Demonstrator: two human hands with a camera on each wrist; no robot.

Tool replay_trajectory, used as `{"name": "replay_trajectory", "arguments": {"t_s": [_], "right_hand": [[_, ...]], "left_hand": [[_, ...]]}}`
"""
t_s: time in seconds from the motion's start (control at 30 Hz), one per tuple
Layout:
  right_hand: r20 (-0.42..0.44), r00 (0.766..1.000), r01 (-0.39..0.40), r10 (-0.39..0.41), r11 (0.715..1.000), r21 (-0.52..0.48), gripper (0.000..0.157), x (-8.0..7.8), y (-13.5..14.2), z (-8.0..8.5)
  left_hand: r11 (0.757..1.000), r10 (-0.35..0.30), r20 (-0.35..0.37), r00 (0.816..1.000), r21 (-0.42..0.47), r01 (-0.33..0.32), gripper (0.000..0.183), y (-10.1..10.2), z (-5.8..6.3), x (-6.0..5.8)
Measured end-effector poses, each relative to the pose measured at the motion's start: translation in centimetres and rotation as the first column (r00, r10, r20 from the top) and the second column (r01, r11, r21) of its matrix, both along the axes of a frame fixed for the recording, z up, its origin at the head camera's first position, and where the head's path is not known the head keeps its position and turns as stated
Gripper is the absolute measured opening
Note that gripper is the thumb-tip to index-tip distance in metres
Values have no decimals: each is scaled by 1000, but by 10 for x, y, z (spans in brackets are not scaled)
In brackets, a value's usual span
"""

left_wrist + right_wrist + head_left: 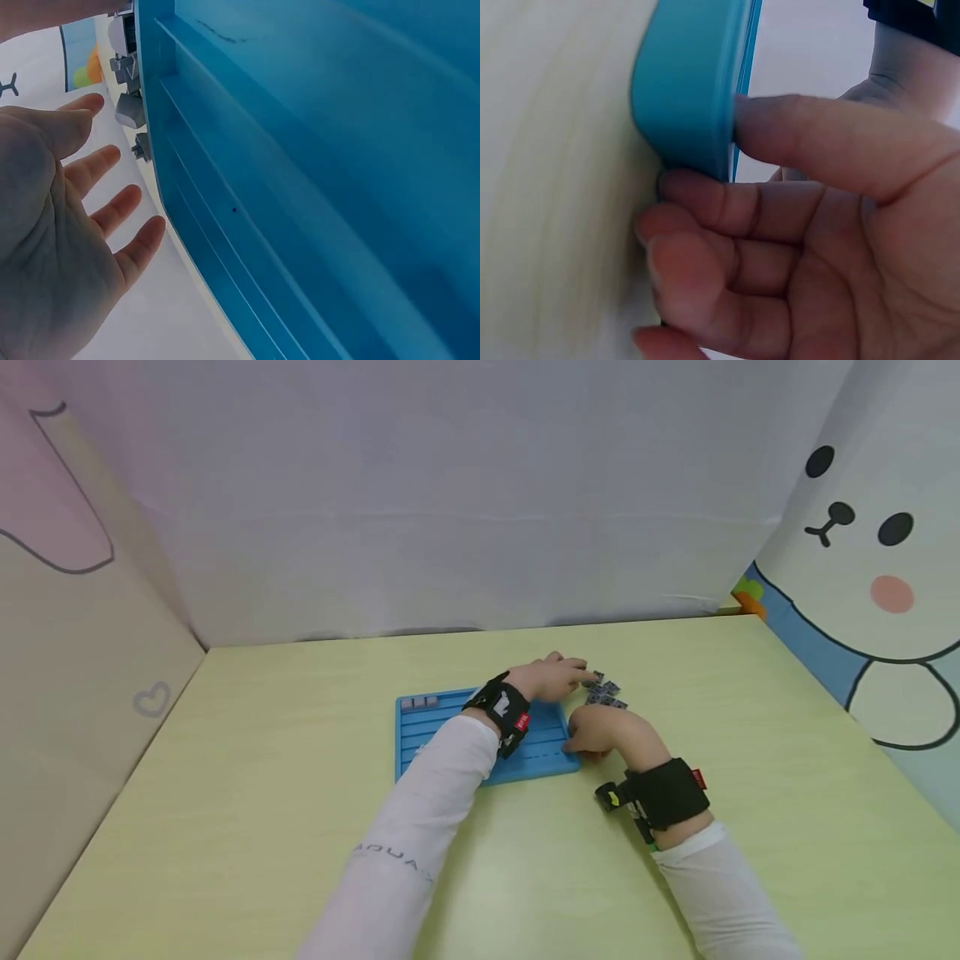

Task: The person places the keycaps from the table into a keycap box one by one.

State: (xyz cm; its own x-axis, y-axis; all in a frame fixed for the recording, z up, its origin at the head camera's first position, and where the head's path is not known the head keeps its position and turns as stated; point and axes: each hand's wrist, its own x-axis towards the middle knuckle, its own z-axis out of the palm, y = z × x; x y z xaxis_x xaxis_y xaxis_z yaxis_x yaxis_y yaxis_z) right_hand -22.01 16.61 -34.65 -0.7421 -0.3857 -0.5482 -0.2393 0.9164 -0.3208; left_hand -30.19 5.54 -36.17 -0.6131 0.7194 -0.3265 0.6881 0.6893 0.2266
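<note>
A blue tray (442, 735) with raised ridges running across it lies on the table. My right hand (611, 731) grips its right edge; in the right wrist view the thumb (780, 131) is on the rim and the curled fingers are at the underside. My left hand (551, 678) reaches over the tray's far right corner, its fingers spread and loosely bent. Just beyond its fingertips sits a small pile of grey keycap-like pieces (603, 693). In the left wrist view, several grey pieces (130, 110) show beside the tray wall, apart from the palm.
Three small pale pieces (418, 702) stand in a row in the tray's far left corner. The pale yellow table (262, 793) reaches back to a hanging white cloth (465, 527). Printed panels with cartoon figures flank both sides, the right one (900, 693) showing a white animal.
</note>
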Motion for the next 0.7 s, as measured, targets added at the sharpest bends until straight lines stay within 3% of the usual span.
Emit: {"name": "replay_trajectory", "arguments": {"t_s": [0.27, 0.7], "right_hand": [[8, 1000, -5, 5, 1000, -4, 40, 2, 1, 1], [6, 1000, 13, -13, 1000, -28, 37, 2, 0, 2]], "left_hand": [[996, -10, 1, 1000, -86, 10, 48, 5, 0, 6], [999, 18, -67, 998, -40, -21, 39, 2, -2, 8]]}}
